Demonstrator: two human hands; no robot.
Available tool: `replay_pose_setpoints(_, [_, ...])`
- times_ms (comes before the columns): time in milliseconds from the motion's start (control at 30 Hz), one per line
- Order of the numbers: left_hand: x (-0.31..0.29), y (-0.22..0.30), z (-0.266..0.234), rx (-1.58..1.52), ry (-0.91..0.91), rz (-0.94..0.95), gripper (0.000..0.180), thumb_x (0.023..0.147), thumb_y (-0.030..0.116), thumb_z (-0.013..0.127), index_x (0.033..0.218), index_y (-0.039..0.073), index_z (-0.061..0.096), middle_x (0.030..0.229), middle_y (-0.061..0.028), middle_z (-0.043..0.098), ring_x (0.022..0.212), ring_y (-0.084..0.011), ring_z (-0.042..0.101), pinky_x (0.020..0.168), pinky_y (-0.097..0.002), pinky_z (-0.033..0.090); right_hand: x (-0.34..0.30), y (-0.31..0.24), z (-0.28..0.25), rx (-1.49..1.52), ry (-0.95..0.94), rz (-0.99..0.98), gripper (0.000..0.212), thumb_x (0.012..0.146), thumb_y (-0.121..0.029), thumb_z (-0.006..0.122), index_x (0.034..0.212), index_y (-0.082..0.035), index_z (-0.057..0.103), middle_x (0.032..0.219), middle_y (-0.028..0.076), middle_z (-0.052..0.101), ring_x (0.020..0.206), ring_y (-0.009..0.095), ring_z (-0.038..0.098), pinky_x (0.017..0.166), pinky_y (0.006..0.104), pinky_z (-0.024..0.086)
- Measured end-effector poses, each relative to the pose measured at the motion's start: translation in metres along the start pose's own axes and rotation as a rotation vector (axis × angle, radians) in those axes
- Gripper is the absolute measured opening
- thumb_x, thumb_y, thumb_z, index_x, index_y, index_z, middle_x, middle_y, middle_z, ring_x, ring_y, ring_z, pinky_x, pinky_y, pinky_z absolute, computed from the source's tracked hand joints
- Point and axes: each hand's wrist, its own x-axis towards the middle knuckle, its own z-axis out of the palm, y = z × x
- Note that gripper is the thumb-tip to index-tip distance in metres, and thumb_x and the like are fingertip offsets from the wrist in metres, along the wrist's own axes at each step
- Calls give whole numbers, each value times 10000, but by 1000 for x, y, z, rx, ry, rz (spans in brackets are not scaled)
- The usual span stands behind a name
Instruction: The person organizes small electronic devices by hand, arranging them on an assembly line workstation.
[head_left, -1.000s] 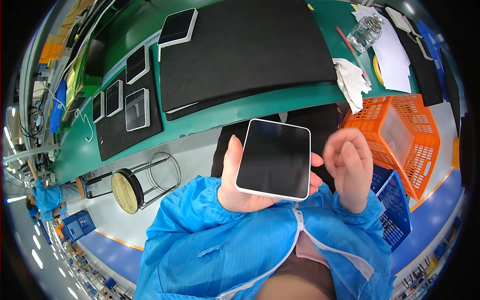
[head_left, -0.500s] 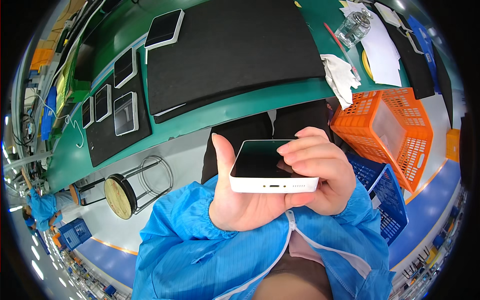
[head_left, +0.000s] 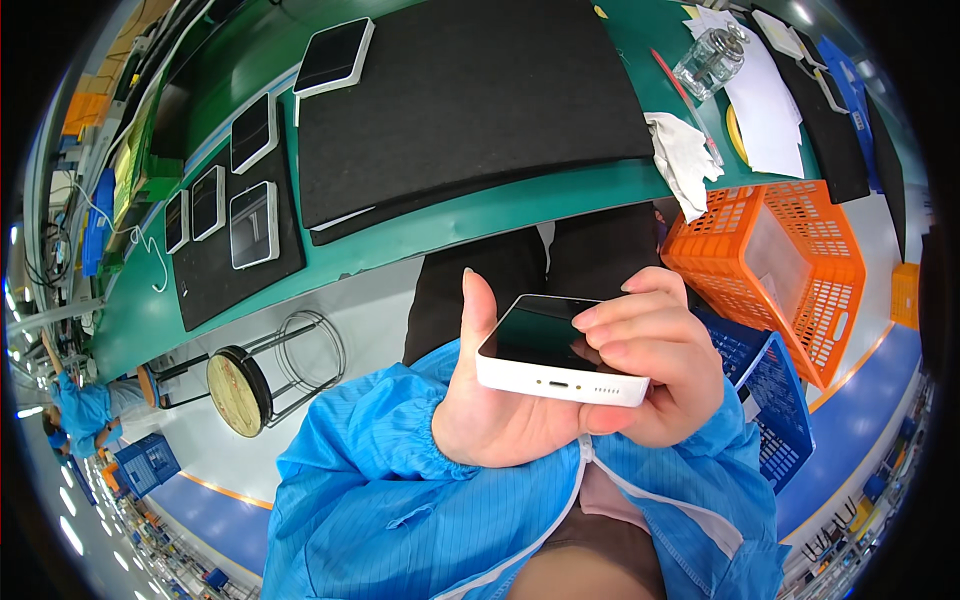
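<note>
A white-edged smartphone (head_left: 540,335) with a dark, glossy screen lies tilted in my two hands, in front of my chest. My left hand (head_left: 470,415) supports it from below and along its left side, the thumb standing up past the edge. Around the phone's right side my right hand (head_left: 670,365) is closed, its fingertips over the screen and its thumb at the bottom edge. The bottom edge, with a port and small speaker holes, faces me. The phone's back and most of my left fingers are hidden beneath it.
On the green table (head_left: 450,210) lies a large black mat (head_left: 470,100). Several phones rest at left, some on a smaller black mat (head_left: 200,290). A white cloth (head_left: 682,165), a glass bottle (head_left: 710,62) and a red pen are at right. Orange (head_left: 835,260) and blue (head_left: 775,410) crates and a stool (head_left: 238,390) stand below.
Both hands have shifted slightly to the right and a little lower with the phone. The phone has turned slightly, its right end dipping. The grip stays much the same.
</note>
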Motion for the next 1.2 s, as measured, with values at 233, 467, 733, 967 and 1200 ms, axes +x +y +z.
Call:
replay_pose_setpoints(233, [-1,-2,4,-8,48,-23,871,829,766,291,1261,45,519,1213,-147,566,1093,-294,565,929,-418,463,1,-7,0,-48,5,6,369,731,-382,755,872,-62,634,871,71,665,816,227,678,796,391,429])
replay_pose_setpoints(467, [1,-2,-2,-101,-55,-43,901,809,775,288,1292,36,473,1271,-152,518,1145,-284,525,973,-419,437,1,-12,-5,-57,-98,-4,378,767,-332,756,955,-68,562,940,79,616,855,241,666,867,453,352])
replay_pose_setpoints(733, [1,10,19,68,69,-86,1020,536,206,727,1439,69,274,1284,-206,502,1093,-332,559,921,-442,456,-11,0,0,-85,23,-210,252,799,-395,671,950,-193,666,1081,73,611,1071,313,518,929,496,358])
replay_pose_setpoints(967, [-15,38,20,908,31,-135,804,728,-41,632,1443,152,319,1386,-227,424,1292,-409,398,1064,-514,323,-46,11,-15,202,-128,163,831,736,-358,778,1349,10,355,1288,251,443,1121,333,513,932,407,422])
replay_pose_setpoints(1200, [-6,42,11,1652,-333,189,510,809,1,646,1297,25,499,1275,-252,531,1164,-395,542,966,-426,448,-49,10,-10,268,-117,416,388,770,-37,723,1118,18,563,1093,175,610,935,236,645,775,298,550])
